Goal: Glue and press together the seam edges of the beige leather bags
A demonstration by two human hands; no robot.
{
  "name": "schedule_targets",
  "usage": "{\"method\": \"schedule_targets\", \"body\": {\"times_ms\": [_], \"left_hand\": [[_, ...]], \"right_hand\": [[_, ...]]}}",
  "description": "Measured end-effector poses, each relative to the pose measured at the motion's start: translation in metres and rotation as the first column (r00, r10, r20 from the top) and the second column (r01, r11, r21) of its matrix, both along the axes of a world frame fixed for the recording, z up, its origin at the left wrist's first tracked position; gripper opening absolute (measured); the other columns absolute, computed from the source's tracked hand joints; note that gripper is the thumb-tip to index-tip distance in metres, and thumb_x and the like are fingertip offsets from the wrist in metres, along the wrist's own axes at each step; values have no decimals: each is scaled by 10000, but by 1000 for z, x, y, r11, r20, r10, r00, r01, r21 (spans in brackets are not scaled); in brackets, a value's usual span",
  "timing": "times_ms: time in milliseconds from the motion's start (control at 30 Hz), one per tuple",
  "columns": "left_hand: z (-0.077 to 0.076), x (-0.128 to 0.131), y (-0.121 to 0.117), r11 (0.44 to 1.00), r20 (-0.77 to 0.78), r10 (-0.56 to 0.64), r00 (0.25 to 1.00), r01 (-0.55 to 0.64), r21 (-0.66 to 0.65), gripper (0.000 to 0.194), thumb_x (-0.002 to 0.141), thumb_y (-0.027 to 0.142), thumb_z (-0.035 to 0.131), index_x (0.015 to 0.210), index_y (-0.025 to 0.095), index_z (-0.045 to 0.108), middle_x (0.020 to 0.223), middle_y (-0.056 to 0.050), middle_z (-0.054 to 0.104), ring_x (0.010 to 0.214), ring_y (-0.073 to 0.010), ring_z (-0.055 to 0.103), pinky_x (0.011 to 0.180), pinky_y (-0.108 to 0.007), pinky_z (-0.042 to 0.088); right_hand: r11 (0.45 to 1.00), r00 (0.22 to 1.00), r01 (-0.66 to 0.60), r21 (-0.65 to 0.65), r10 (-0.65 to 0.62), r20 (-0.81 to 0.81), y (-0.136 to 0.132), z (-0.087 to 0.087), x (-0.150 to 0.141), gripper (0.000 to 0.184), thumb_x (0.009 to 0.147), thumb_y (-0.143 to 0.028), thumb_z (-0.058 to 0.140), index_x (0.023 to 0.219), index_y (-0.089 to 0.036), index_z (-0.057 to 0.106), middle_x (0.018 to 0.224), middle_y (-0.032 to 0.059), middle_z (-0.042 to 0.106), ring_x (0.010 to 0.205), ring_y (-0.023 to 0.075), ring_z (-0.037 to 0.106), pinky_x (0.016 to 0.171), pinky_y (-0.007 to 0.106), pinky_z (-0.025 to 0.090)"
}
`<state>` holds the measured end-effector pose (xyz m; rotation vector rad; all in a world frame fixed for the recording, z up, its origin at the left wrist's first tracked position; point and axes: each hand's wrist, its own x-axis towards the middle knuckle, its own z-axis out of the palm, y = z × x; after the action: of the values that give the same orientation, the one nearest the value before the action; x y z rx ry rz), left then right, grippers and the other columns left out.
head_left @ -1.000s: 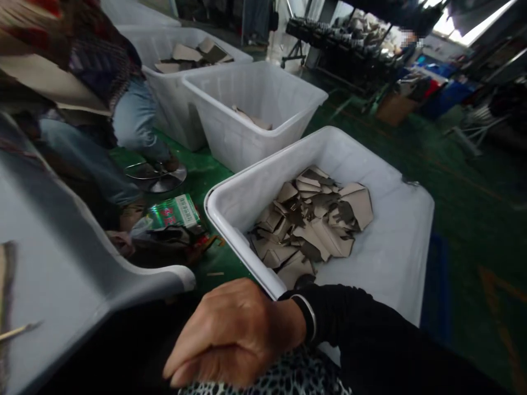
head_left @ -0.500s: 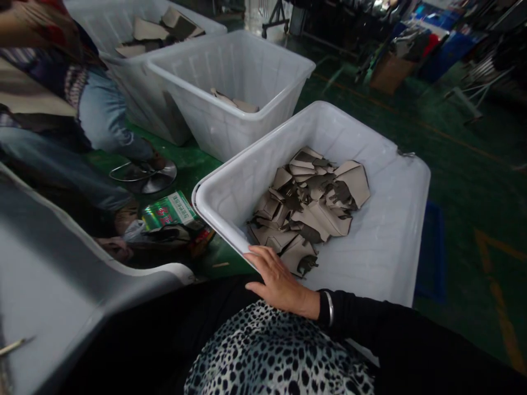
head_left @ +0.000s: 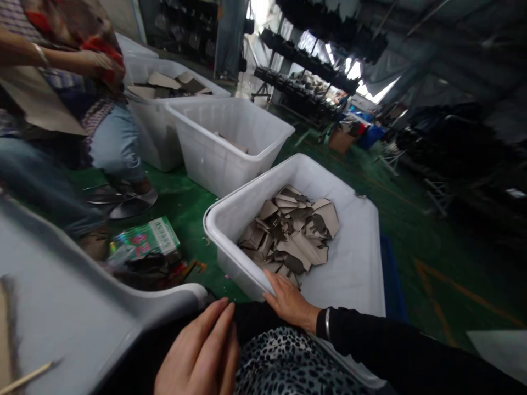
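My right hand [head_left: 290, 302], in a black sleeve with a bracelet at the wrist, is closed over the near rim of a white plastic bin [head_left: 214, 219]. The fingers reach inside and the thumb stays outside. In the bin lies a heap of grey-brown flat cut pieces [head_left: 288, 236], just beyond my fingertips. My left hand [head_left: 201, 354] lies flat on my black lap at the bottom. Its fingers are stretched out and hold nothing. A leopard-print cloth [head_left: 284, 367] covers my lap between the two hands.
Two more white bins [head_left: 230, 148] [head_left: 156, 120] stand behind on the green floor. Another person [head_left: 61, 82] sits at the left. A green packet [head_left: 146, 238] and scraps lie on the floor. A pale curved surface [head_left: 61, 307] with a thin stick [head_left: 24, 376] fills the lower left.
My right hand went from my lap to the bin's near rim and stays there. My left hand has come into view on my lap. The view has tilted up.
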<state>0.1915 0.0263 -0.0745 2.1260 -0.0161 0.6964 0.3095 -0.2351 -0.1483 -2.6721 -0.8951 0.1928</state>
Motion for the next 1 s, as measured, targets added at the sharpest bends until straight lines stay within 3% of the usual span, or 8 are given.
{"method": "schedule_targets", "body": {"times_ms": [100, 267, 400, 600, 733, 867, 1000], "left_hand": [[-7, 39, -3, 996, 24, -93, 995, 94, -10, 352, 944, 316, 608, 1280, 248, 685, 1284, -88, 706, 1094, -296, 713, 982, -416, 587], [-38, 61, -3, 982, -140, -137, 981, 116, -150, 346, 944, 413, 595, 1227, 233, 677, 1253, -99, 693, 1082, -306, 707, 1000, -427, 573], [-58, 83, -21, 968, -258, -87, 962, 21, -250, 493, 928, 507, 569, 1291, 178, 624, 1331, -166, 615, 1172, -362, 647, 978, -508, 582], [-59, 138, -54, 905, -310, 124, 943, -236, -354, 808, 845, 523, 696, 1511, 152, 429, 1603, -242, 260, 1471, -424, 336, 1123, -583, 436], [-62, 176, -56, 912, -307, 199, 931, -291, -289, 929, 792, 495, 749, 1541, 100, 366, 1617, -286, 195, 1521, -446, 208, 1192, -608, 303], [-69, 202, -60, 947, -343, 255, 904, -305, -101, 819, 768, 493, 719, 1446, 79, 518, 1609, -289, 244, 1501, -534, 159, 1197, -685, 152], [-81, 230, -44, 948, -287, 313, 905, -318, 32, 804, 683, 412, 694, 1391, 43, 595, 1651, -258, 170, 1483, -565, 176, 1213, -604, 182]], "right_hand": [[999, 1000, 14, -29, -13, 8, 2, 3, 1, 620, 974, -265, 603, 1516, -88, 357, 1348, 225, 612, 1194, 320, 619, 1055, 482, 518], [998, 999, 30, -55, -31, -15, 4, 6, 1, 624, 970, -283, 615, 1509, -84, 371, 1336, 214, 613, 1203, 314, 606, 1069, 465, 499], [996, 998, 47, -76, -49, -27, 4, 7, 3, 641, 960, -302, 632, 1506, -80, 378, 1316, 204, 629, 1195, 316, 615, 1053, 451, 510], [996, 996, 75, -56, -77, -34, 10, 1, 4, 805, 898, -329, 725, 1553, -112, 309, 1368, 199, 621, 1164, 333, 654, 997, 433, 553], [993, 994, 108, -54, -109, -29, 16, 1, 4, 814, 914, -354, 735, 1556, -127, 289, 1352, 204, 627, 1128, 336, 672, 948, 432, 577], [993, 993, 117, 28, -117, -3, 21, 6, 8, 792, 907, -423, 760, 1511, -137, 334, 1273, 172, 668, 1095, 309, 685, 905, 400, 592], [987, 990, 136, 88, -138, 24, 48, 4, 20, 701, 936, -464, 706, 1452, -111, 391, 1146, 163, 707, 975, 304, 712, 788, 392, 609]]}}
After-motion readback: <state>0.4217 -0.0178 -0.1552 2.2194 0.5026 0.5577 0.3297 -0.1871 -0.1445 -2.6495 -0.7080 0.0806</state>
